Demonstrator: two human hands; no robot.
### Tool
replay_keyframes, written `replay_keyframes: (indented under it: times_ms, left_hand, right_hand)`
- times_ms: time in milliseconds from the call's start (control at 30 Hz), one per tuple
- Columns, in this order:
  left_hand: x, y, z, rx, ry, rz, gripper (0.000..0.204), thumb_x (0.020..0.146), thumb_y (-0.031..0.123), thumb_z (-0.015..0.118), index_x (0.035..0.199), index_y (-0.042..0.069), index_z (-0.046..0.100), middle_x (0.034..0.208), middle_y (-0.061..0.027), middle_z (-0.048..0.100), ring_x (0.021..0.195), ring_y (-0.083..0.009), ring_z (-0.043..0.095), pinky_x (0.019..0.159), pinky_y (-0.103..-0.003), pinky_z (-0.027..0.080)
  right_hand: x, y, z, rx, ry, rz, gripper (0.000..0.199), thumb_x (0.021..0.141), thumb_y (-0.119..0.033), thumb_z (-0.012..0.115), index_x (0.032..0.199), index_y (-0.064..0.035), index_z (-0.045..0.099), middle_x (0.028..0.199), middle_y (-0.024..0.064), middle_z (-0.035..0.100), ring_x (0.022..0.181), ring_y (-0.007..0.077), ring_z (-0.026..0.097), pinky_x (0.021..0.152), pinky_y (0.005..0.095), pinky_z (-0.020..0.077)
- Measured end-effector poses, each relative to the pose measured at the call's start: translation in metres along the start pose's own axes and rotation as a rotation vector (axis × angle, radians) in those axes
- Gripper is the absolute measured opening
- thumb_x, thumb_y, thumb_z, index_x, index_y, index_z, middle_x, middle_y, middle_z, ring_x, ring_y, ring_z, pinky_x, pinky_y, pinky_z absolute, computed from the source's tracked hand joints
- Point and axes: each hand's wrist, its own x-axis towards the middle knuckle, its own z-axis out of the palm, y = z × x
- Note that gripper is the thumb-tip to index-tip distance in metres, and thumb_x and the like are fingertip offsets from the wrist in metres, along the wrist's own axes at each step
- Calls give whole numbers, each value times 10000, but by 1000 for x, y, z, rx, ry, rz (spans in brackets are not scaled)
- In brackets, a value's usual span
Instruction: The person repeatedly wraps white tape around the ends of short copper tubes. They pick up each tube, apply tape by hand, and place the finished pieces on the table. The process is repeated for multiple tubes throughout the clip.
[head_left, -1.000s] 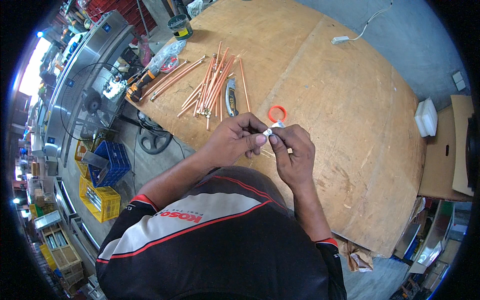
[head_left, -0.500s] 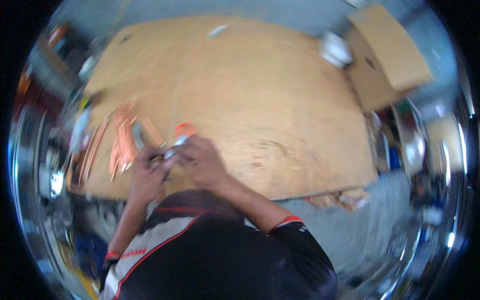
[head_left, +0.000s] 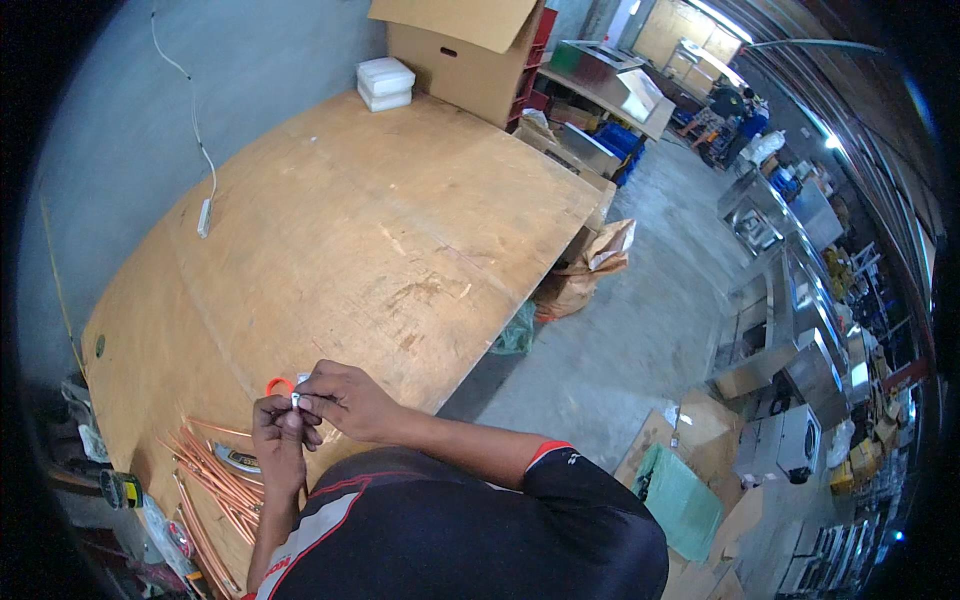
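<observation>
My left hand (head_left: pixel 279 432) and my right hand (head_left: pixel 346 400) meet over the near edge of the wooden table, fingers pinched together. Between the fingertips is a small whitish piece (head_left: pixel 296 400); its kind is too small to make out. An orange ring (head_left: pixel 279 385) shows just beyond the left fingers; whether it is held or lies on the tabletop, I cannot tell. Left of the hands lies a loose heap of thin copper tubes (head_left: pixel 205 462). Among them, near my left wrist, rests a grey curved tool (head_left: pixel 237 459) with a yellow-and-black marking.
The worn wooden table (head_left: pixel 330 230) reaches far back to a grey wall. On its far end sit white foam blocks (head_left: pixel 385 83) beside a cardboard box (head_left: pixel 455 65). A white power strip (head_left: pixel 204 218) hangs on a cord. Right of the table stands a brown sack (head_left: pixel 575 290); people work far off.
My view has swung to the right, bringing the workshop floor into sight. Both hands remain together at the small whitish piece, and the orange ring is less exposed.
</observation>
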Motion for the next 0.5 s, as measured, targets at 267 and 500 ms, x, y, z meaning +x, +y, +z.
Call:
replay_keyframes:
  times_ms: [267, 500]
  left_hand:
    - [-15, 1, -26, 102, -10, 36, 225, 913, 114, 667, 1101, 12, 599, 851, -48, 623, 693, -89, 587, 537, -203, 469]
    - [-21, 9, -60, -72, -162, -109, 248, 952, 196, 637, 1113, 16, 580, 800, -73, 639, 602, -114, 583, 546, -227, 482]
  right_hand:
    - [-16, -20, 28, -143, 126, 27, 213, 929, -206, 634, 1009, -16, 688, 852, 136, 594, 785, 271, 600, 680, 355, 470]
    - [-18, -30, 49, -125, 117, 54, 225, 925, -227, 628, 1005, -25, 686, 888, 140, 579, 816, 294, 600, 716, 373, 480]
